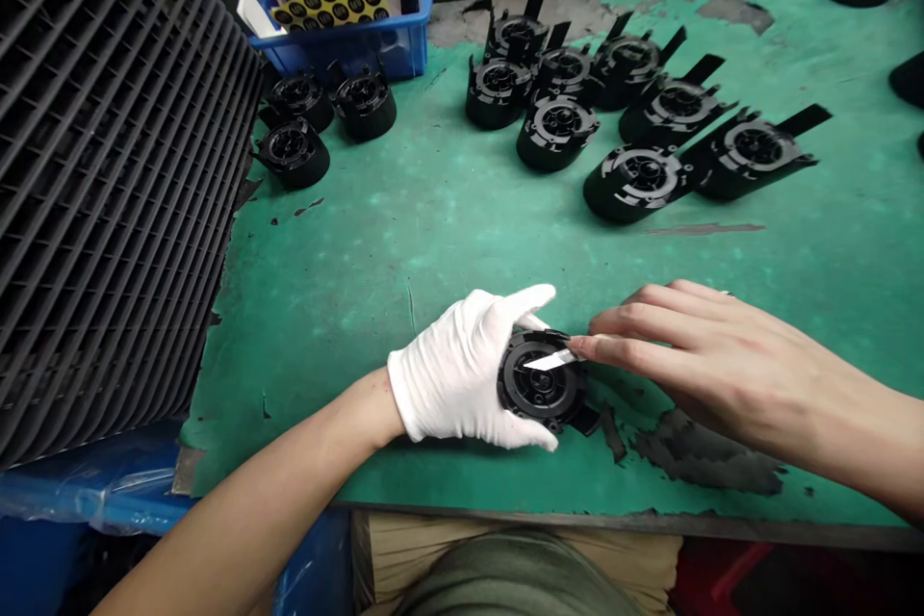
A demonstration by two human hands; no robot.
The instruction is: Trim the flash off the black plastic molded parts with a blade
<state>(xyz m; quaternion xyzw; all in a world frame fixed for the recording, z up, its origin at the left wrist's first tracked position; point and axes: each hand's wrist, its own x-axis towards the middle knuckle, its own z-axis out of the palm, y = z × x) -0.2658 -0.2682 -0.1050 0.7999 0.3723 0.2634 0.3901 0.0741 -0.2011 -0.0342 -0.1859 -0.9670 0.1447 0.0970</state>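
Note:
My left hand (462, 371), in a white glove, is wrapped round a round black plastic part (540, 387) near the front edge of the green table (404, 241). My bare right hand (679, 351) pinches a thin white blade-like tool (554, 360). The tool's tip rests on the part's face, near its centre. Both hands meet over the part.
Several similar black round parts (635, 175) with tabs lie at the back right, and three more (295, 152) at the back left. A blue bin (361, 38) holds yellow label sheets. A large black grille (108, 164) stands at the left. The table mat is torn by the front edge.

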